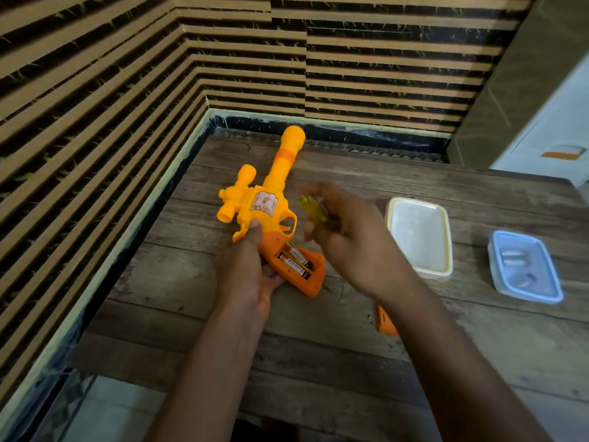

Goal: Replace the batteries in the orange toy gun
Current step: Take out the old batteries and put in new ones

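The orange toy gun (271, 193) lies on the wooden table (318, 362), barrel pointing away from me. Its grip compartment is uncovered, and two batteries (294, 260) sit inside it. My left hand (251, 275) grips the gun's handle from the left, thumb up by the hammer. My right hand (347, 237) hovers just right of the trigger, blurred, holding a screwdriver with a yellow handle (310, 207). The orange battery cover (385, 322) lies on the table, partly hidden under my right forearm.
A white lidded container (420, 237) stands right of my right hand. Further right is a clear blue-rimmed container (526, 266) with several batteries inside. Striped walls close the table's left and far sides. A white appliance (548, 129) stands at the far right.
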Motion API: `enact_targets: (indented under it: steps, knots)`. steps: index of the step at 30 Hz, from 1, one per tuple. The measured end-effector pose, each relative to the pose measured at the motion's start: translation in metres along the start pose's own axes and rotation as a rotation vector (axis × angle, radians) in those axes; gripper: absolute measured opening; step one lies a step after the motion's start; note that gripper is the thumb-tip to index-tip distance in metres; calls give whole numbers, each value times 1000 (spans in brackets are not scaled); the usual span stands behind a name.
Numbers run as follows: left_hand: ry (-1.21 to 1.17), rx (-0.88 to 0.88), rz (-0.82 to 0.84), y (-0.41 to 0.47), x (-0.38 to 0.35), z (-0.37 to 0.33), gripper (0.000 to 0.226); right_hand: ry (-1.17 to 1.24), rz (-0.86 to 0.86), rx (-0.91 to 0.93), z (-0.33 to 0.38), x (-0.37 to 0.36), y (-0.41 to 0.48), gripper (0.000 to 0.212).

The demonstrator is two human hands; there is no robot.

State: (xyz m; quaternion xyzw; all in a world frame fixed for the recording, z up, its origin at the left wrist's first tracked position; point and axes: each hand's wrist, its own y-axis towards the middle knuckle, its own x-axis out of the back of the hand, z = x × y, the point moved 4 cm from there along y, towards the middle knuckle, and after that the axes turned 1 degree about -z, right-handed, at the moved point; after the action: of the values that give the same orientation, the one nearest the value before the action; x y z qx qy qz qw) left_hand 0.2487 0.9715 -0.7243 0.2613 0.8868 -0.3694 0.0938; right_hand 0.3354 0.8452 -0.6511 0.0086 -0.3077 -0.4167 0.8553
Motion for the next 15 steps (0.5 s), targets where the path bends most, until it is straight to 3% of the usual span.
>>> enact_targets:
  steps: [3, 8, 11, 15]
  knots:
    - [15, -11, 20, -1, -1, 1, 43, -185, -56, 17, -8, -11, -18, 43]
    - [23, -58, 8, -2, 0, -1, 29, -196, -52, -57, -13, -22, -14, 40]
    - [38, -79, 10, -2, 1, -1, 21, -212, -83, -67, -13, -26, -11, 28]
    - [78, -98, 0, -1, 0, -1, 27, -109, -315, -49, -10, -15, -11, 10]
